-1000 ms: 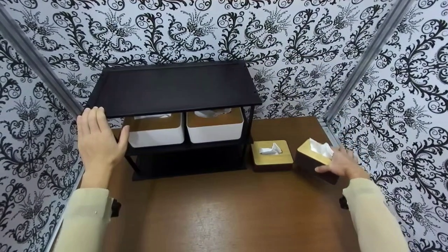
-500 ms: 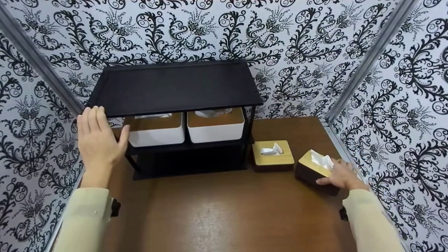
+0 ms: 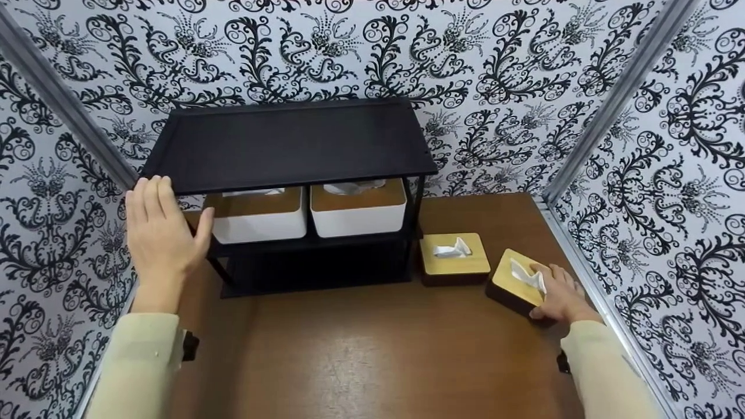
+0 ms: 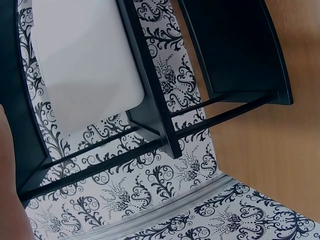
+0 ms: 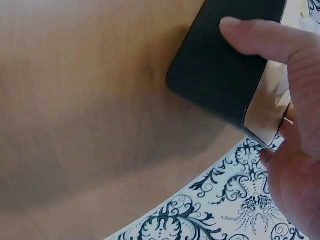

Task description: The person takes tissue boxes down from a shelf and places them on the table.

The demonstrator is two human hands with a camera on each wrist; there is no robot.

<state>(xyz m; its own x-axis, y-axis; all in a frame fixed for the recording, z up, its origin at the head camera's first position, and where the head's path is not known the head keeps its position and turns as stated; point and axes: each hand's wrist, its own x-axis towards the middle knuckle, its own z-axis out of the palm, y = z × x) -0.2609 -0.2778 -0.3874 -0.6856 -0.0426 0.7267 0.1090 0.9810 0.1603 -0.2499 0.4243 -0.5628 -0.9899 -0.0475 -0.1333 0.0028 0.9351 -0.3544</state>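
Observation:
My right hand [image 3: 560,294] grips a dark tissue box [image 3: 507,279] with a light wood lid and a white tissue sticking out. In the right wrist view the thumb [image 5: 250,36] lies along the box's dark side. The box stands turned at an angle on the table. Left of it sits a similar tissue box [image 3: 465,263], squared to the shelf. With fingers straight, my left hand [image 3: 163,238] rests at the left front corner of the black shelf rack [image 3: 291,145]. Only a sliver of that hand shows in the left wrist view.
Two white tissue boxes with brown lids, one left [image 3: 262,228] and one right [image 3: 358,223], stand on the rack's middle shelf. Their tops are partly hidden. Below is the dark bottom shelf [image 3: 314,270]. Patterned walls [image 3: 495,52] enclose the brown table [image 3: 372,349].
The dark tissue box in my right hand has come nearer and lower, and its lid now faces up more levelly. My left hand stays at the rack's corner.

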